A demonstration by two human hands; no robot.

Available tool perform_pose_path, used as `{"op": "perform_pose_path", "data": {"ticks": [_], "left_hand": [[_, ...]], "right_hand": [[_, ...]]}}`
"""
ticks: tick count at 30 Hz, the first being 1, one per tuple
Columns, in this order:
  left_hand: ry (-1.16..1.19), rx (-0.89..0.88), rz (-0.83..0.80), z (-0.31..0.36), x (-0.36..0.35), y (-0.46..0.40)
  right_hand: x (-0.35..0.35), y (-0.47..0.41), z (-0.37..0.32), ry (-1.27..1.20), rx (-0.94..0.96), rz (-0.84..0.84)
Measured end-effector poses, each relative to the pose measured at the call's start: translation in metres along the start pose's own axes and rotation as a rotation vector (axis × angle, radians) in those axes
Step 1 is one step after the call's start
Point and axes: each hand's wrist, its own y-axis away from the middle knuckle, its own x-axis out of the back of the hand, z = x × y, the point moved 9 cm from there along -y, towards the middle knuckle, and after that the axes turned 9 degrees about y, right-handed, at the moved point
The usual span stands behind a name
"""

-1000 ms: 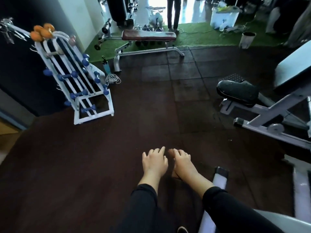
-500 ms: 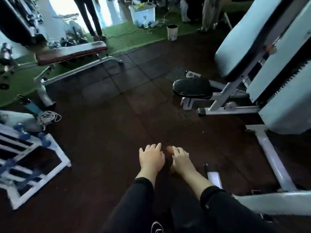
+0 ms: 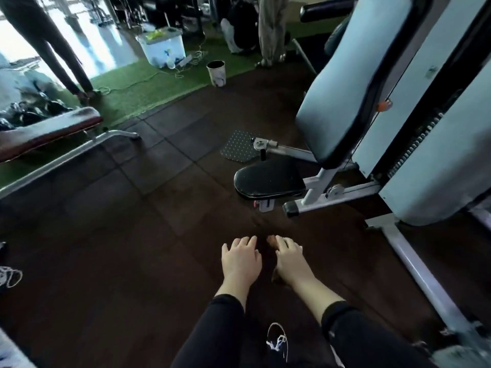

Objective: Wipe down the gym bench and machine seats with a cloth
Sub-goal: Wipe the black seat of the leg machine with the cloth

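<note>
Both hands are held out low in front of the person, above the dark brown rubber floor (image 3: 132, 261). The left hand (image 3: 240, 261) is relaxed, fingers loosely spread, holding nothing. The right hand (image 3: 288, 258) seems to grip a small brownish cloth (image 3: 271, 239); a bit shows past the fingertips and another under the wrist, though how firmly it is held I cannot tell.

The black padded machine seat (image 3: 269, 179) lies ahead of the right hand, well apart, below the pale blue-grey upholstered back pad (image 3: 345, 83). The dark red padded bench (image 3: 45, 131) is far off to the left of the left hand.

With so little cloth showing, a loose hold could let it slip onto the floor and pick up grit. Reaching in, a hand could also knock the white steel frame (image 3: 345, 191) by the seat.

Compared with half a second ago, the view has swung right: the seat sits closer, the bench has slid leftward, and the hands keep the same pose.
</note>
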Motion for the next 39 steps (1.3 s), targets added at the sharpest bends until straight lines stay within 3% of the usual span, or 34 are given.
{"op": "perform_pose_path", "data": {"ticks": [16,27,39], "left_hand": [[-0.031,-0.191,-0.177,0.013,0.013,-0.295],[-0.084,-0.311,-0.266,0.013,-0.038,-0.469],[-0.073,-0.338,-0.246,0.001,-0.154,-0.580]], "right_hand": [[-0.001,-0.245,0.037,-0.112,-0.257,-0.138],[-0.025,-0.385,0.102,-0.259,-0.487,0.002],[-0.107,-0.511,0.183,-0.101,-0.412,0.260]]}}
